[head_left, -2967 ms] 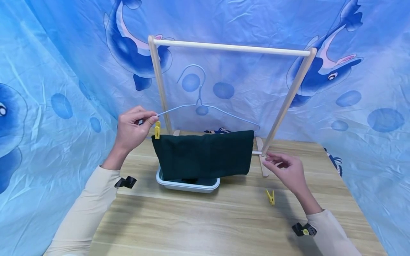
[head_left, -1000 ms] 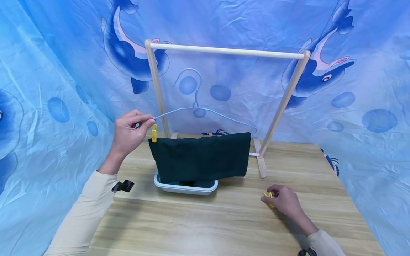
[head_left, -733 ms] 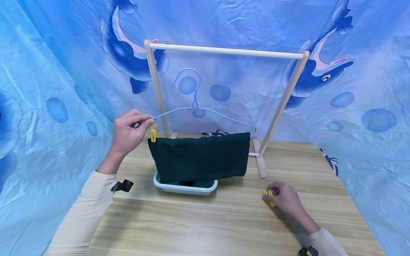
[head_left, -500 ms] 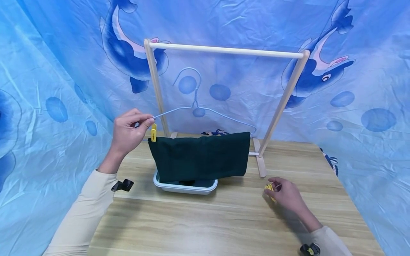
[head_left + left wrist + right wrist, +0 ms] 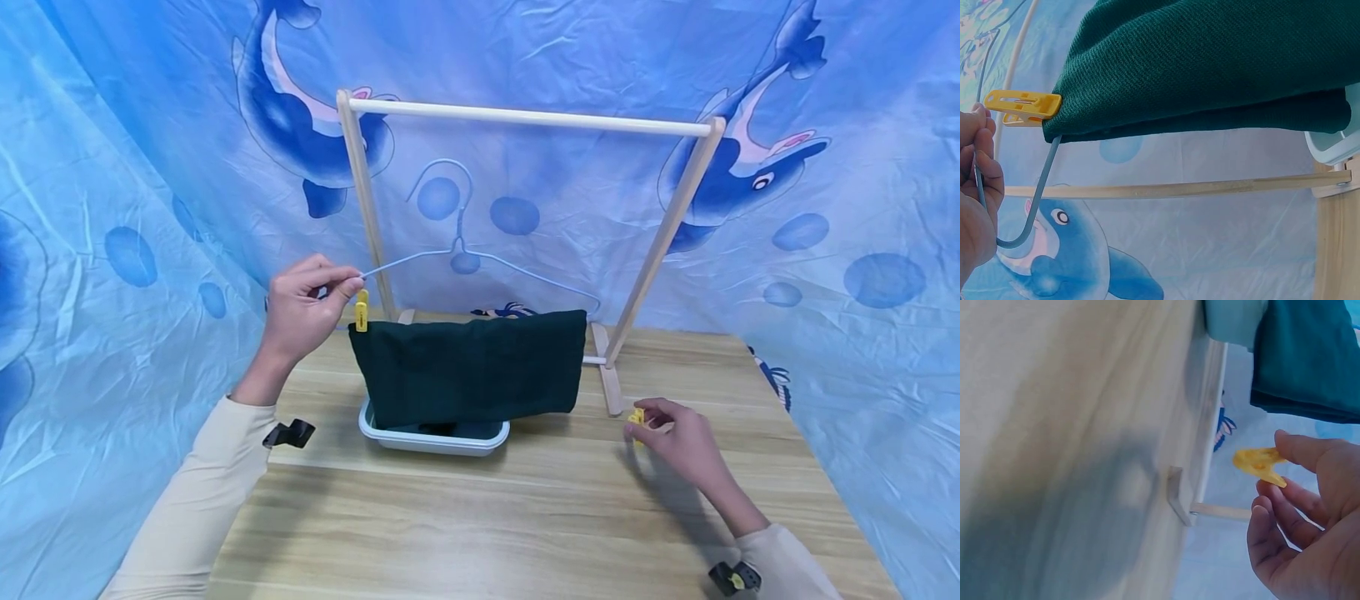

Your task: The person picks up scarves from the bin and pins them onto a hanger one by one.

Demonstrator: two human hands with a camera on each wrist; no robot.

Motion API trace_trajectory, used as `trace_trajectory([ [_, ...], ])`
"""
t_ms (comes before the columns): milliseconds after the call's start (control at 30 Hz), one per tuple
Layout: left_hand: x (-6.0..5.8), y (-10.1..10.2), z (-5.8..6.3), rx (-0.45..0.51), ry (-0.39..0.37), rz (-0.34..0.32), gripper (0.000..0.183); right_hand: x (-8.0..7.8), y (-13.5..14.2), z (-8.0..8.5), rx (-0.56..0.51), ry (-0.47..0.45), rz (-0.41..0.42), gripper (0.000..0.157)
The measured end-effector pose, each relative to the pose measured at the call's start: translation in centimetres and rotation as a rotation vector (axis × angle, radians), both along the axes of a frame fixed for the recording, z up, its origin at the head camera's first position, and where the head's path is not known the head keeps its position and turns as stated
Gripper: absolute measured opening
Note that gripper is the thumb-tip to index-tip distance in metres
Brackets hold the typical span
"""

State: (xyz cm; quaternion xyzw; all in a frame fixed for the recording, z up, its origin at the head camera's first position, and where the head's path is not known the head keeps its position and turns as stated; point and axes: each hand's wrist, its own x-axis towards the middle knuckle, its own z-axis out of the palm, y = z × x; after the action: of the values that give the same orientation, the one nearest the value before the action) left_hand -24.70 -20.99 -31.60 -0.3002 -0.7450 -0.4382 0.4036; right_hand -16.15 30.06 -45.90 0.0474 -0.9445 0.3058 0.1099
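Observation:
My left hand [image 5: 307, 304] pinches the left arm of a pale blue wire hanger [image 5: 420, 255], whose hook points up. Folded over the hanger's lower bar hangs a dark green cloth [image 5: 472, 367]. One yellow clothespin [image 5: 1029, 105] clips the cloth at its left corner, just beside my left fingers. At the right, my right hand [image 5: 682, 437] pinches a second yellow clothespin [image 5: 1260, 462] between thumb and fingers, held above the table. The cloth's right corner carries no clip.
Behind the cloth stands a wooden rack with a white top bar [image 5: 540, 118]. A pale plastic tray [image 5: 435, 442] sits under the cloth on the wooden table [image 5: 465, 525]. Blue dolphin-print curtain [image 5: 585, 50] surrounds the table at the back and sides.
My right hand has gone down to the clothespin on the table, pinched it and lifted it slightly up and away. The left hand still holds the hanger in nearly the same place.

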Motion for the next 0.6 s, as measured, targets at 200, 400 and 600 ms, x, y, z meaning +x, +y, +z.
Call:
trace_trajectory([
  [200, 0.0, -0.2, 0.2, -0.012, 0.005, -0.031, 0.01, -0.3, 0.4, 1.7, -0.024, 0.077, 0.026, 0.035],
  [400, 0.0, -0.2, 0.3, 0.001, -0.003, -0.028, 0.009, -0.9, 0.6, 4.3, -0.031, 0.152, 0.073, 0.033],
  [600, 0.1, -0.2, 0.3, 0.004, 0.0, -0.028, 0.01, -1.5, 0.5, 7.2, -0.04, 0.212, 0.121, 0.039],
])
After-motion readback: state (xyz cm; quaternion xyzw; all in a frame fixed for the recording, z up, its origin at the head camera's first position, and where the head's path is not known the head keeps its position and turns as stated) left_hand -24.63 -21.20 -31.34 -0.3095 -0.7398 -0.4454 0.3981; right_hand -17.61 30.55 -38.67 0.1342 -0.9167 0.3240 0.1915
